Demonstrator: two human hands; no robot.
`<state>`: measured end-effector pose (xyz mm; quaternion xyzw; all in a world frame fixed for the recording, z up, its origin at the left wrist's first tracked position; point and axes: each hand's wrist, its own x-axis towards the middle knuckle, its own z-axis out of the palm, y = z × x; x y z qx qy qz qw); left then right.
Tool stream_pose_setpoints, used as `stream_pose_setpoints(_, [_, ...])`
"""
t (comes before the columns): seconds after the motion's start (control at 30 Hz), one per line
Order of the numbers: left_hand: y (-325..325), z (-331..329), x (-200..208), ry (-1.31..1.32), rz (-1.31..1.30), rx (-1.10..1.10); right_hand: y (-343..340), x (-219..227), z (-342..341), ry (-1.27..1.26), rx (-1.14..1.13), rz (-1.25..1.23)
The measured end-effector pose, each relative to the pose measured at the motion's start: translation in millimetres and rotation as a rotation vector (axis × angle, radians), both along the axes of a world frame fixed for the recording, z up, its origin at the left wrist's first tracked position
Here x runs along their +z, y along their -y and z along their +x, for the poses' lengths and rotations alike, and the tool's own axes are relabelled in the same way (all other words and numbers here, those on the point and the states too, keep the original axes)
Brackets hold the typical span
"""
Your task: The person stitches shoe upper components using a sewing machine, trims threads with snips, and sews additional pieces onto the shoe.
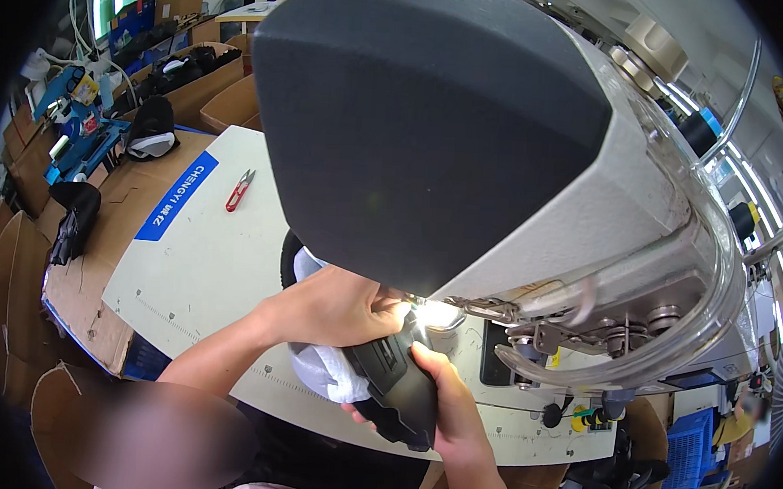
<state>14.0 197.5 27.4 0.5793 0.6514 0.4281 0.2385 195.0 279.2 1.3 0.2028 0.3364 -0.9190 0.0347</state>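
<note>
Because the machine (434,131) looms over the work, the far end of the black piece (403,390) beneath it is partly hidden; pale lining (328,375) shows at its left. Clamped round its near side is the right hand (450,387), thumb on top, other fingers mostly out of sight. The left hand (338,306) pinches it higher up, fingertips washed out by glare. Red snips (237,197) lie beyond on the surface (229,266). Farther off, the machine cuts across a carton (232,107).
</note>
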Motion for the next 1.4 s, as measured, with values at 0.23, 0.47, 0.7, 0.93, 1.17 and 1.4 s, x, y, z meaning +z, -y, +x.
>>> stream_pose_setpoints(0.23, [-1, 2, 1, -0.031, 0.081, 0.028, -5, -5, -1, -0.160, 0.068, -0.079])
stream_pose_setpoints(0.47, [-2, 0, 4, -0.086, 0.050, 0.033, -4, -2, -1, -0.121, 0.029, -0.020])
stream_pose_setpoints(0.7, [-5, 1, 1, -0.198, 0.141, 0.050, -11, -6, -2, -0.127, 0.050, -0.011])
stream_pose_setpoints(0.93, [-7, 4, 0, -0.175, 0.171, 0.046, -18, -13, 2, -0.176, 0.084, -0.050])
stream_pose_setpoints(1.17, [-6, 2, 0, -0.209, 0.153, 0.060, -10, -7, -1, -0.013, -0.087, -0.124])
stream_pose_setpoints(1.4, [-6, 4, 5, -0.180, 0.174, 0.035, -25, -68, 15, -0.016, -0.252, -0.032])
